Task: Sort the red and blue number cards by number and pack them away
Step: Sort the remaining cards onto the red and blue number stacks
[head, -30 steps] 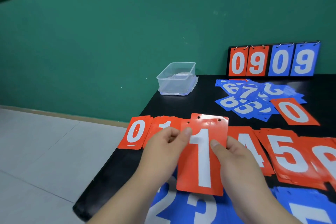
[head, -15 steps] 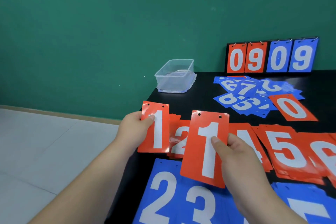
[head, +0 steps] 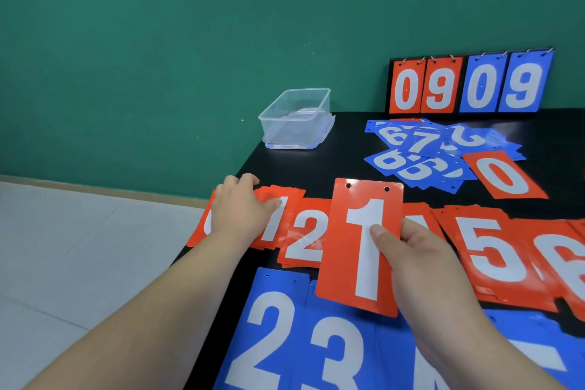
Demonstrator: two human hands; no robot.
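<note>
My right hand [head: 421, 266] pinches a red "1" card [head: 357, 250] and holds it up above the table. My left hand [head: 239, 209] lies on the red "1" pile [head: 278, 218] at the table's left edge, thumb on the top card, partly covering the red "0" pile [head: 201, 228]. Red piles of "2" [head: 305, 239], "5" [head: 487, 250] and "6" [head: 560, 260] run to the right in a row. Blue "2" [head: 272, 332] and "3" [head: 338, 355] cards lie nearest me. Whether the left fingers curl round the pile's far edge is unclear.
A clear plastic box [head: 296, 119] stands on its lid at the black table's [head: 316, 165] far left corner. Several loose blue cards [head: 424, 152] and a red "0" card [head: 503, 176] lie behind the row. A flip scoreboard [head: 468, 85] reading 09 09 leans on the green wall.
My left hand has carried its red "1" card down onto the "1" pile on the table. My right hand still holds the other red "1" card, almost unmoved.
</note>
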